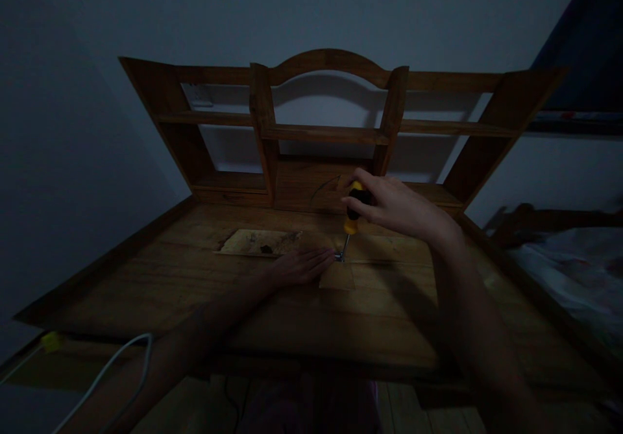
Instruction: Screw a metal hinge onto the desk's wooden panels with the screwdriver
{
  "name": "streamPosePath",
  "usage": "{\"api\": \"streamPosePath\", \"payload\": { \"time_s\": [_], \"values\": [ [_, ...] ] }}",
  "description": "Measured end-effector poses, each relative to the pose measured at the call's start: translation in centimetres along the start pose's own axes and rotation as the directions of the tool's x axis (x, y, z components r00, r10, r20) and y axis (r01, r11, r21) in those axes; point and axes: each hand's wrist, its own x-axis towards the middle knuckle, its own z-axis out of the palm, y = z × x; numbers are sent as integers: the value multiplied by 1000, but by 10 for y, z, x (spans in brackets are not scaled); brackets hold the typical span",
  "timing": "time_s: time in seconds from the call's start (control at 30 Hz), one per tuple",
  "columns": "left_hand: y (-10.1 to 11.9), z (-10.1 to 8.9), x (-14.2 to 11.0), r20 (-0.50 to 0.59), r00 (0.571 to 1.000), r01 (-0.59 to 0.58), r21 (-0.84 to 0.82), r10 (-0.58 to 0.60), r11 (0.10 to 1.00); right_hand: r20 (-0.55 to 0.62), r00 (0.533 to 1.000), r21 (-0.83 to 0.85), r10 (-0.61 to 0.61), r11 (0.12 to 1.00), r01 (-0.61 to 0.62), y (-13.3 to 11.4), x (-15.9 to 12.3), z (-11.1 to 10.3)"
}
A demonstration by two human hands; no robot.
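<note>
Held a yellow-and-black screwdriver (351, 224) above the middle of a wooden desk (272, 330), slightly tilted, with its shaft down at a small shiny metal piece (339, 257). Could not make out the exact contact between tip and metal. Gripped the handle in the right hand (382, 202), with thumb and fingers closed around it. Laid the left hand (304, 266) flat and open, palm down, with fingers stretched out together and fingertips at the metal piece. Saw a thin flat brown piece (337, 277) just on the near side of the metal, and beyond the left hand a pale strip (253, 242) with dark blotches. Noticed a white cable (109, 362) across the left forearm. Faced an open wooden shelf unit (324, 134) at the back, against a dim plain wall (311, 6).
</note>
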Motion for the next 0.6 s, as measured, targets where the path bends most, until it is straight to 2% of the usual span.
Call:
{"api": "streamPosePath", "payload": {
  "time_s": [0.17, 0.3, 0.37, 0.5, 0.6],
  "values": [
    [0, 3, -2, 10, 1000, 13, 30, -13, 999, -42, 996, -147, 82, 985, -88, -2, 2, 4],
    [-1, 6, -3, 1, 1000, 1, 13, -1, 1000, 4, 1000, -8, -14, 1000, 14, -3, 2, 1],
    [-2, 8, -4, -11, 1000, -10, 3, 10, 1000, 1, 1000, -10, -29, 1000, 29, -3, 2, 1],
    [-2, 8, -4, 5, 1000, -3, 1, 3, 1000, -67, 994, -217, 88, 971, -101, -2, 2, 4],
    [-1, 7, -4, 27, 1000, 10, -2, -10, 1000, -58, 992, -220, 111, 968, -121, -1, 2, 2]
  ]
}}
